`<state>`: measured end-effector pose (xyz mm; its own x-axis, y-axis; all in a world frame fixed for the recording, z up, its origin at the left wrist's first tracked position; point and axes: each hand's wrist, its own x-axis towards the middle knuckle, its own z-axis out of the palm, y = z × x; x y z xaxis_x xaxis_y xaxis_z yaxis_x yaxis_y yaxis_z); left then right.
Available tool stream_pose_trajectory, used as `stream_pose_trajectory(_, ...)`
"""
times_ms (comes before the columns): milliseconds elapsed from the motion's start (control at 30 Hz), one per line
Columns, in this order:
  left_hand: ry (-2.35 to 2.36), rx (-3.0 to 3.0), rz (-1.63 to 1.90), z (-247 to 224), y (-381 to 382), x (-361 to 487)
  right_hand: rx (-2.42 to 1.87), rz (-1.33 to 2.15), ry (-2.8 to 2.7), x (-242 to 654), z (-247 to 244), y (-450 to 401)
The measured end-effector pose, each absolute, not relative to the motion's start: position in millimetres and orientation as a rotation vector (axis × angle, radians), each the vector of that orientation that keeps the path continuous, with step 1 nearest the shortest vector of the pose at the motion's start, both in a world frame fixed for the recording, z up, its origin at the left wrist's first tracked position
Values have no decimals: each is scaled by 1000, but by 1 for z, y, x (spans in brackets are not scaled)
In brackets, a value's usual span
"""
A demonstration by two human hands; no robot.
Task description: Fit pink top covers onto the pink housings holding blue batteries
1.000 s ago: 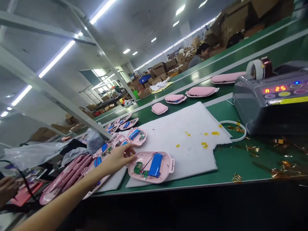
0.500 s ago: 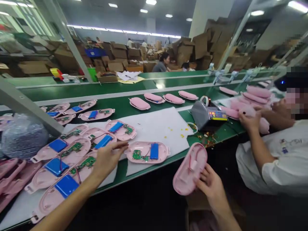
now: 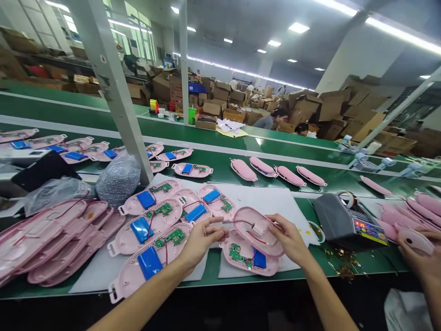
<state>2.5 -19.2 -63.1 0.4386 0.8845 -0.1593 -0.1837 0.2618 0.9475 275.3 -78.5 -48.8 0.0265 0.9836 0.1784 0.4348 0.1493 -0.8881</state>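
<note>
My right hand (image 3: 291,240) and left hand (image 3: 200,241) were apart, each pinching an end of the pink cover shell (image 3: 257,230), held tilted just above the open base with the blue battery (image 3: 250,259). I judged the thin red wire (image 3: 257,237) inside the cover could get trapped between the halves if they closed crooked. Left of my left hand lay more open bases (image 3: 148,227); right of my right hand sat the grey tape dispenser (image 3: 344,221), and beyond it a co-worker's hand (image 3: 425,262).
</note>
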Motion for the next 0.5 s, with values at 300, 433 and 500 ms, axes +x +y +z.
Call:
stream_pose_trajectory(300, 691, 1928, 1190, -56, -31, 23, -1697, 603, -2080, 294, 4, -81)
stream_pose_trajectory(433, 566, 2430, 1443, -53, -23, 36, -1607, 588, -2127, 276, 8, -78)
stream_pose_trajectory(500, 540, 2574, 1498, -59, -17, 42, -1553, 617, -2117, 270, 8, -76)
